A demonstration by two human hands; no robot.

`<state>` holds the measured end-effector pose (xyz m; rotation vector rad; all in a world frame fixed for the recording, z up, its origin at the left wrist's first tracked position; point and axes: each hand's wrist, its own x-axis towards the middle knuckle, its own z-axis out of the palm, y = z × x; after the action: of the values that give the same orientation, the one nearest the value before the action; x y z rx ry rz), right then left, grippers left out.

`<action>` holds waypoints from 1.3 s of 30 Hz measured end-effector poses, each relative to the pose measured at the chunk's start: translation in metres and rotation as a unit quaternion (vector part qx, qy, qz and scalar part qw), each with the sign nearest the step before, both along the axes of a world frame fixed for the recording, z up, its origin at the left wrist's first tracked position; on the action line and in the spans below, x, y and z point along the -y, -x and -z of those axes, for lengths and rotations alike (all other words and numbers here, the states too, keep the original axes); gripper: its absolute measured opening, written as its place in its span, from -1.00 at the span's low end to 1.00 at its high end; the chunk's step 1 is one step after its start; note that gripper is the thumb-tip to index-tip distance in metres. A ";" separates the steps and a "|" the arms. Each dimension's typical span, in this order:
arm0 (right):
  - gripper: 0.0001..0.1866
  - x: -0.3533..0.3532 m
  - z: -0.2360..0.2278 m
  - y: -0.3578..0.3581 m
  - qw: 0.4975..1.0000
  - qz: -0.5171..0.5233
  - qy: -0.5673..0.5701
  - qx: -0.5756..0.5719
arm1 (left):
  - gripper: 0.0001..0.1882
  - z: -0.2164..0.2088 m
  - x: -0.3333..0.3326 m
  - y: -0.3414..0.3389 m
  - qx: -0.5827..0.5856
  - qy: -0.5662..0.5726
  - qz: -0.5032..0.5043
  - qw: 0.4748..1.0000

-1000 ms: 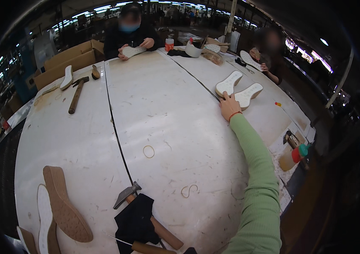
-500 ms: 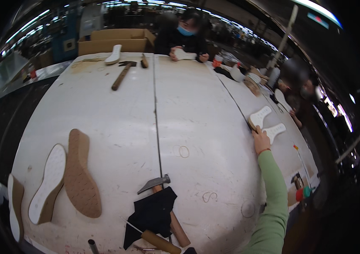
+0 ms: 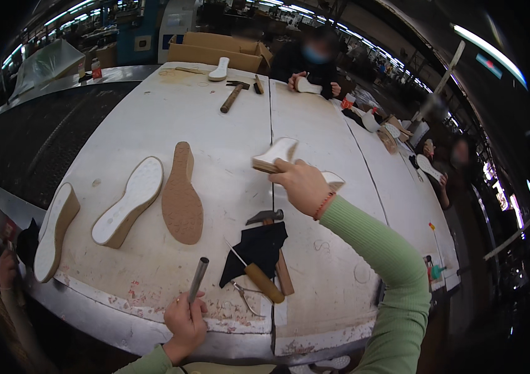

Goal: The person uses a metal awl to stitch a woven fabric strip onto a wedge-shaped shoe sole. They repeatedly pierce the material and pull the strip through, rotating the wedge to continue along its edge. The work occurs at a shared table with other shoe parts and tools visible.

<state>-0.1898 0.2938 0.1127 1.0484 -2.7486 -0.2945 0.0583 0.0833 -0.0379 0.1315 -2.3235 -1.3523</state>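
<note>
My right hand [image 3: 305,186] is over the middle of the table, its fingers closed on a white-topped wedge shoe sole [image 3: 277,151]. A second white sole [image 3: 333,181] shows just behind that hand; whether it is gripped too I cannot tell. At the near edge my left hand [image 3: 185,321] is wrapped round a metal rod [image 3: 198,280] that points up. Between my hands lie a black cloth [image 3: 255,249], a hammer [image 3: 283,271] partly under it, an awl [image 3: 264,283] with a wooden handle, and pliers [image 3: 246,296].
Three wedge soles lie at the left: one brown side up [image 3: 182,199], two white side up [image 3: 129,199] [image 3: 56,234]. Farther back are another hammer [image 3: 232,98], a white sole [image 3: 219,70] and a cardboard box [image 3: 215,50]. Co-workers handle soles at the far end and right.
My right hand has come from the table's right side to its middle, bringing the sole along. My left hand has come into view with the rod. The whole view has shifted.
</note>
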 end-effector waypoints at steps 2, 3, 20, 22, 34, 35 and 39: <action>-0.66 0.016 0.003 -0.009 0.989 -0.138 0.043 -0.005 | -0.85 0.000 -0.002 0.000 -0.010 -0.015 0.020 1.000; -0.66 0.019 0.006 -0.014 0.981 -0.180 0.076 -0.014 | -0.84 0.000 -0.003 0.000 -0.009 -0.040 0.031 0.999; -0.23 0.025 0.131 -0.172 0.936 0.269 0.215 0.077 | -0.71 0.004 0.009 -0.003 -0.011 -0.208 0.121 0.971; -0.34 0.016 0.134 -0.165 0.932 0.288 0.208 0.075 | -0.71 0.005 0.009 -0.005 -0.036 -0.211 0.117 0.970; -0.58 -0.038 0.136 -0.175 0.918 0.324 0.228 0.024 | -0.70 0.010 0.014 -0.008 -0.051 -0.124 0.113 0.984; -0.58 -0.049 0.137 -0.179 0.916 0.330 0.227 0.013 | -0.71 0.010 0.013 -0.008 -0.052 -0.128 0.118 0.983; -0.58 -0.093 0.138 -0.198 0.906 0.357 0.225 -0.033 | -0.74 0.008 0.013 -0.010 -0.055 -0.143 0.130 0.980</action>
<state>0.0080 0.3869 -0.0256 -0.0995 -2.8129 0.2111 0.0681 0.0703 -0.0460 -0.1615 -2.0975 -1.7701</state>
